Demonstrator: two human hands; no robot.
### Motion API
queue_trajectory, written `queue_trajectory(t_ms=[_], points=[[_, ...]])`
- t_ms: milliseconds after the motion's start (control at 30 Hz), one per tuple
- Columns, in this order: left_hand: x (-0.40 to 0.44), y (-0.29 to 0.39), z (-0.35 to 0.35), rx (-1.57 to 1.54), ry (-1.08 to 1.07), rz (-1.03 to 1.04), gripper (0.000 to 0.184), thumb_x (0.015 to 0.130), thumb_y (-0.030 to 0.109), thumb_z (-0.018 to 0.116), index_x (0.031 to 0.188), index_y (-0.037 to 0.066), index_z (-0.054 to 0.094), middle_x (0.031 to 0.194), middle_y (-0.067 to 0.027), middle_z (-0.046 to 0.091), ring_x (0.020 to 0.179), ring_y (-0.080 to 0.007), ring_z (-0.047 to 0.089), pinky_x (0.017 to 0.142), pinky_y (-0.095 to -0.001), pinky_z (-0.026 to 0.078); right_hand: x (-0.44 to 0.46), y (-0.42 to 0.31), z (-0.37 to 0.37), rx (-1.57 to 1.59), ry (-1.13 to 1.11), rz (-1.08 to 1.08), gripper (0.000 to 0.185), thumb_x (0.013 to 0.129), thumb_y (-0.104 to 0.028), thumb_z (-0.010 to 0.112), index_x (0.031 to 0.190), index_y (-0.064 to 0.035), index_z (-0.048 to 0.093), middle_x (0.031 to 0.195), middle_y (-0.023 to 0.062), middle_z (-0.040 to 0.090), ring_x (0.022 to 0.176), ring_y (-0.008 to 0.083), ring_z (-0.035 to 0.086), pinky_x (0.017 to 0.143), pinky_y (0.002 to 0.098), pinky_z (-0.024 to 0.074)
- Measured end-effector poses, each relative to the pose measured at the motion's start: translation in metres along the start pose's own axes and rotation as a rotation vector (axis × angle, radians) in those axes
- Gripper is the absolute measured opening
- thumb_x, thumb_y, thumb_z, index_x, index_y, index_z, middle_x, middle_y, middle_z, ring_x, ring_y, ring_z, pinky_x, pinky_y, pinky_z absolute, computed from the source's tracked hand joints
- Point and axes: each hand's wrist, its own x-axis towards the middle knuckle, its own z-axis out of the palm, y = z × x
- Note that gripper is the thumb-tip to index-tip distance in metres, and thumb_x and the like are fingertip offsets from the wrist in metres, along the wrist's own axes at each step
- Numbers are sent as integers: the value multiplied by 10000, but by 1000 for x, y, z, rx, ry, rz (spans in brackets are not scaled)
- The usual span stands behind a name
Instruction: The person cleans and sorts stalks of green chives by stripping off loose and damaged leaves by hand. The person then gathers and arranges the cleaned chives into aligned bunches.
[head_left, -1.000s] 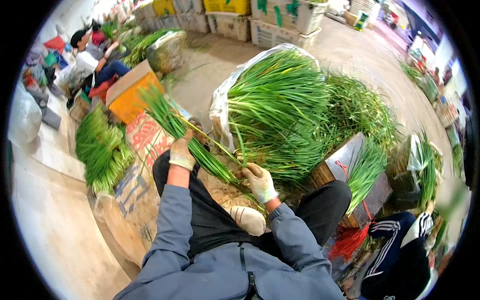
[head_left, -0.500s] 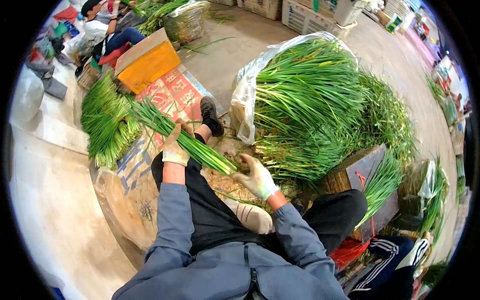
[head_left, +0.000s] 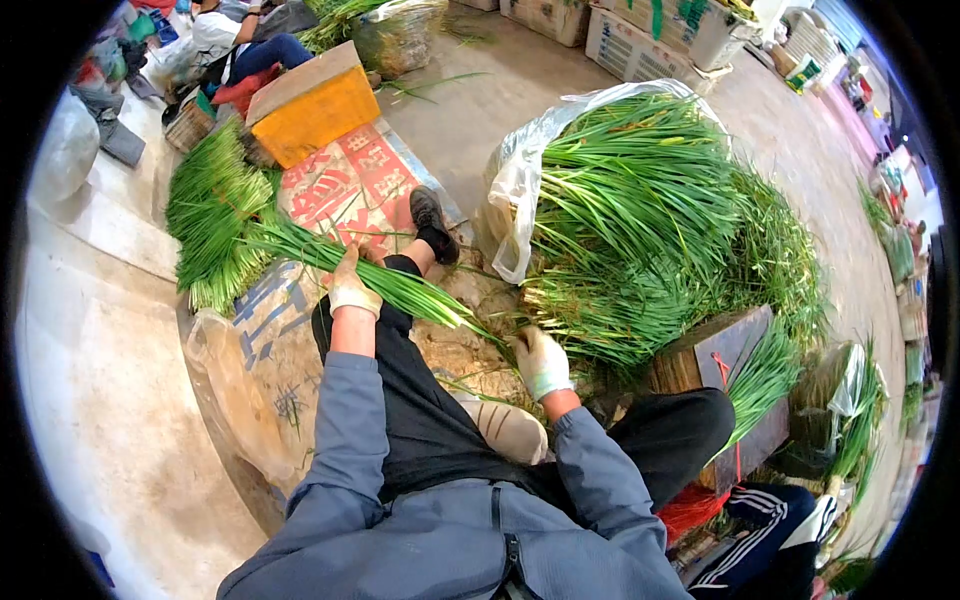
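My left hand (head_left: 352, 288), in a pale glove, is wrapped round a bunch of long green stalks (head_left: 410, 291). The leafy end points up-left and the pale ends point right. My right hand (head_left: 543, 362), also gloved, is closed just right of those pale ends, beside a large heap of green stalks (head_left: 640, 185) in a clear plastic bag (head_left: 512, 200). Whatever its fingers grip is too small to make out. A pile of stalks (head_left: 215, 215) lies at the left.
An orange box (head_left: 315, 110) stands at upper left near a seated person (head_left: 265, 55). On the right, a wooden block (head_left: 690, 362) stands beside more stalks (head_left: 765, 380). White crates (head_left: 635, 48) line the back. Another person's striped trousers (head_left: 760, 520) show at lower right.
The view has shifted. My right hand has moved off the bunch, and its fingers, spread half a second ago, are now closed. My left hand still holds the bunch.
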Motion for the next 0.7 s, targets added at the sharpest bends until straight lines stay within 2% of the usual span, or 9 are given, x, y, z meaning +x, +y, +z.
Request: queue_trajectory(t_ms=[133,200,233,267,333,433,533,667,700], points=[[-14,-8,8,43,-14,-30,215,1030,247,556,916,68,591,744,-42,577,612,-197,548,549,-350,451,18,-63,-22,121,289,-38,308,918,-326,684,1083,-67,662,976,207,700,873,423,670,751,454,536],[-13,-14,8,23,-43,-52,204,1022,248,575,909,79,595,730,-44,575,553,-200,521,503,-373,437,24,-63,-12,78,-169,-15,303,927,-318,674,1095,-66,673,974,215,700,886,427,668,759,464,534],[-16,-16,10,39,8,-46,196,1020,241,580,908,81,595,714,-43,571,528,-205,511,479,-381,431,23,-40,16,187,-177,-141,283,934,-291,637,1139,-96,639,874,221,693,851,444,659,751,508,522],[-18,-14,13,54,60,-35,188,1017,235,586,906,84,595,699,-42,567,502,-210,500,455,-389,426,17,-38,17,233,-166,-152,234,940,-280,624,1055,-84,679,887,231,688,867,439,656,759,509,520],[-16,-4,5,70,87,-13,192,1012,231,595,891,83,586,670,-47,556,483,-213,499,434,-386,429,0,-1,32,44,-318,-95,246,934,-281,622,1057,-84,702,957,208,707,893,421,668,775,496,529],[4,3,-1,70,201,111,235,1006,241,598,866,55,561,655,-58,539,504,-208,506,450,-348,440,-28,88,92,-369,-784,-7,390,886,-308,671,1210,-95,633,1164,154,688,1001,356,676,808,456,547],[-9,-4,-1,89,191,58,250,1000,233,599,836,48,561,651,-56,530,519,-202,507,466,-334,443,-5,-52,-2,-10,-70,-59,433,879,-344,702,1222,-91,623,1044,172,686,927,373,674,767,452,548],[-27,-34,8,114,209,-54,287,972,269,667,767,89,578,631,-34,533,497,-185,491,462,-342,426,39,-116,0,-75,93,-342,372,832,-261,744,1153,-114,625,865,149,627,830,353,657,698,441,542],[-28,-39,8,85,243,-74,339,946,314,714,724,109,559,607,-20,516,471,-187,472,440,-340,406,46,-109,16,-141,85,-357,262,812,-210,742,1048,-125,666,863,127,634,817,337,655,682,443,534]])
